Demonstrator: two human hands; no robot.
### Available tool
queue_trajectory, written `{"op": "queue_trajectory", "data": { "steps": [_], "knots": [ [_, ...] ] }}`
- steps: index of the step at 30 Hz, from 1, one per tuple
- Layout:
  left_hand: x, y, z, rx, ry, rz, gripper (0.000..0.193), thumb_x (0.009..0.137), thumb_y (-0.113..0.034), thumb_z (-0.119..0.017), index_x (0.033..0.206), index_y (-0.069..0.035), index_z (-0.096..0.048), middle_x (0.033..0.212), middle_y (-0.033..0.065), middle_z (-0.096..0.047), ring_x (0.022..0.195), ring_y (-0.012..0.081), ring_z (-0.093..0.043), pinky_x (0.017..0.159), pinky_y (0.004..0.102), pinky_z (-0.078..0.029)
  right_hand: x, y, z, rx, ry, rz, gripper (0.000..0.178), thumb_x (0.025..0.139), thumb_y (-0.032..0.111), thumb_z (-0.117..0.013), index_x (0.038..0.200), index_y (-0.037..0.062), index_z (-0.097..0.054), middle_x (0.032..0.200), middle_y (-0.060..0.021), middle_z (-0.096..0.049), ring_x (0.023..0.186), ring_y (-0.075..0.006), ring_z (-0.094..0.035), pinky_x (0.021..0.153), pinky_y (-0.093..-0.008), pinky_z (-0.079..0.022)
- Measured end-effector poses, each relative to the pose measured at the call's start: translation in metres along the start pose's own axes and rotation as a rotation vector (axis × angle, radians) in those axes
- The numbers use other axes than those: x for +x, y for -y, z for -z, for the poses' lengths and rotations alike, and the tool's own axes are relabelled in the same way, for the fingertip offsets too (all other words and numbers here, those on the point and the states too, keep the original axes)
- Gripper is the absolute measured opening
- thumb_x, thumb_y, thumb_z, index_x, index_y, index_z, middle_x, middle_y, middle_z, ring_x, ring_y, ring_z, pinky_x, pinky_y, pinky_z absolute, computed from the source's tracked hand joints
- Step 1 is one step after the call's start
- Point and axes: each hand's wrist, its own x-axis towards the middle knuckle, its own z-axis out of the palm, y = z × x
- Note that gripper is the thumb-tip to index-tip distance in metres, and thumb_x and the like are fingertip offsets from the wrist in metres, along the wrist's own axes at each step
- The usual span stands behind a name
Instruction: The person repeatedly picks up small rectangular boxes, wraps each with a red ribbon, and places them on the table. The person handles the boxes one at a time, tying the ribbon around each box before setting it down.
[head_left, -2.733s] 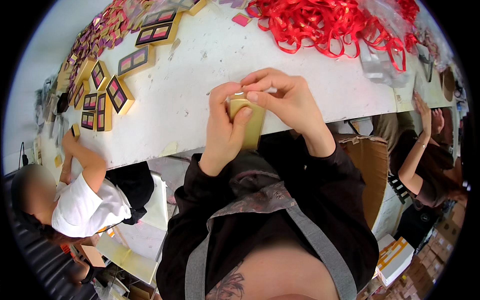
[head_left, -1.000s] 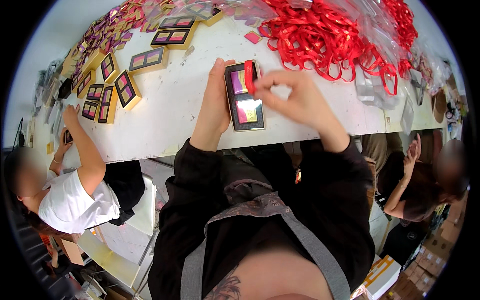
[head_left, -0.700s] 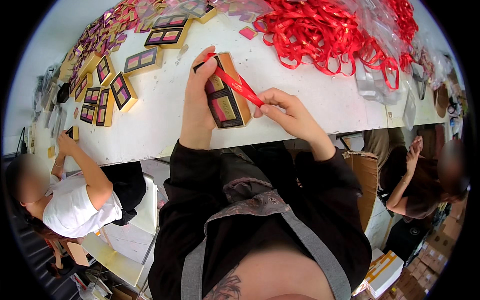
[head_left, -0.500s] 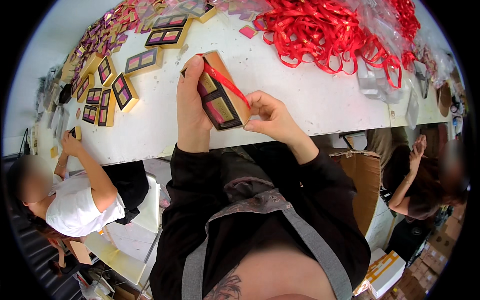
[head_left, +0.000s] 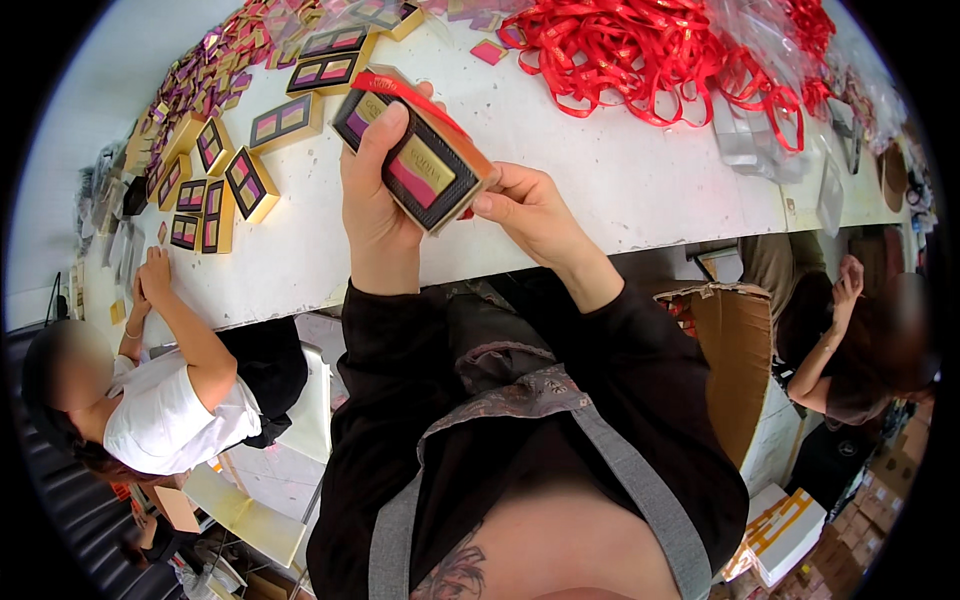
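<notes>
The right hand point(head_left: 538, 208) grasps the box point(head_left: 422, 172) at its four-o'clock corner; whether it also pinches the band point(head_left: 380, 88) cannot be confirmed. The left hand point(head_left: 382, 215) clasps the box, tilted over the table point(head_left: 660, 195). Beyond: other boxes point(head_left: 251, 186) at nine, ribbons point(head_left: 620, 60) at two.

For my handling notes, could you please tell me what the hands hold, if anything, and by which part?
The left hand grips a gold-edged box by its left half, thumb across its face; the right hand touches its right end.
</notes>
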Motion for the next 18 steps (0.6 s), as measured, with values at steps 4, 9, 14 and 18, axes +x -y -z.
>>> {"op": "queue_trajectory", "data": {
  "steps": [4, 9, 14, 18],
  "knots": [
    [0.008, 0.004, -0.001, 0.085, -0.025, -0.057, 0.039, 0.084, -0.021, -0.064, 0.114, 0.002, -0.053, 0.099, 0.0128, -0.061, 0.09, 0.0202, -0.061, 0.079, 0.0333, -0.052, -0.003, -0.012, -0.007, 0.184, -0.086, 0.01, 0.013, 0.089, 0.012, -0.058, 0.096, 0.0016, -0.062, 0.095, -0.0072, -0.064, 0.09, -0.0136, -0.057, 0.08, -0.0285, -0.043],
    [0.024, 0.023, 0.018, 0.044, -0.143, -0.146, 0.03, 0.082, -0.015, -0.066, 0.105, 0.0, -0.054, 0.095, 0.0097, -0.06, 0.085, 0.0185, -0.06, 0.074, 0.0319, -0.052, -0.006, -0.015, -0.018, 0.536, -0.194, -0.205, 0.02, 0.09, 0.019, -0.057, 0.105, 0.0045, -0.058, 0.103, -0.0058, -0.06, 0.09, -0.0149, -0.054, 0.078, -0.029, -0.041],
    [0.023, 0.04, 0.018, 0.149, -0.281, -0.377, 0.046, 0.078, -0.009, -0.072, 0.112, -0.002, -0.042, 0.103, 0.0087, -0.054, 0.091, 0.0154, -0.055, 0.078, 0.0293, -0.049, -0.012, -0.021, -0.022, 0.811, -0.216, -0.265, 0.022, 0.091, 0.022, -0.056, 0.107, 0.0072, -0.054, 0.093, 0.0002, -0.055, 0.079, -0.012, -0.048, 0.072, -0.0284, -0.04],
    [0.011, 0.043, 0.016, 0.403, -0.266, -0.616, 0.057, 0.077, -0.01, -0.074, 0.118, -0.002, -0.034, 0.105, 0.0094, -0.052, 0.097, 0.0168, -0.052, 0.086, 0.0304, -0.046, -0.015, -0.019, -0.026, 0.905, -0.297, -0.23, 0.02, 0.09, 0.019, -0.06, 0.105, 0.0071, -0.056, 0.08, 0.0042, -0.051, 0.067, -0.0087, -0.043, 0.068, -0.0255, -0.039]
  ]
}}
